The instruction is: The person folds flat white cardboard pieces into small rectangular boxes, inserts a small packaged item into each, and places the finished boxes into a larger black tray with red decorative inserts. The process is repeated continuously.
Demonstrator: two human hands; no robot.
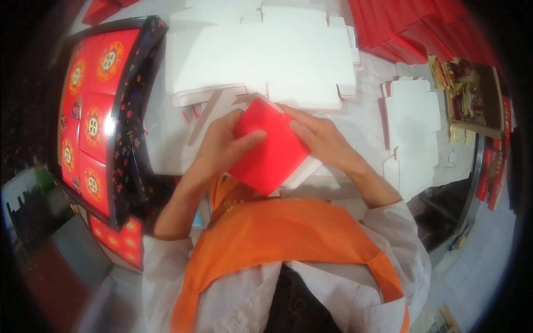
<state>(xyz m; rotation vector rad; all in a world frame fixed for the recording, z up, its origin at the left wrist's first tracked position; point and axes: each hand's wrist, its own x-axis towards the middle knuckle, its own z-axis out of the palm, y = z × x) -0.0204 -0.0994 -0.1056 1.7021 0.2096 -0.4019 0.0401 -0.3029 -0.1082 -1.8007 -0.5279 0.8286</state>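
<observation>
Between my two hands is a red cardboard box point(269, 147) with white inner flaps, held up in front of my orange apron and tilted so that a corner points toward me. My left hand point(225, 144) grips its left side, thumb lying across the red face. On the upper right edge, my right hand point(316, 136) holds the box with the thumb near a small notch; its other fingers are partly hidden behind the card. Whether the box is fully folded I cannot tell.
Flat white carton blanks point(261, 55) are stacked across the table's far side, with more blanks point(411, 133) at right. A dark-rimmed tray of red patterned boxes point(91, 125) stands at left. Red bags or boxes point(422, 25) and an open carton of small packets point(474, 100) sit far right.
</observation>
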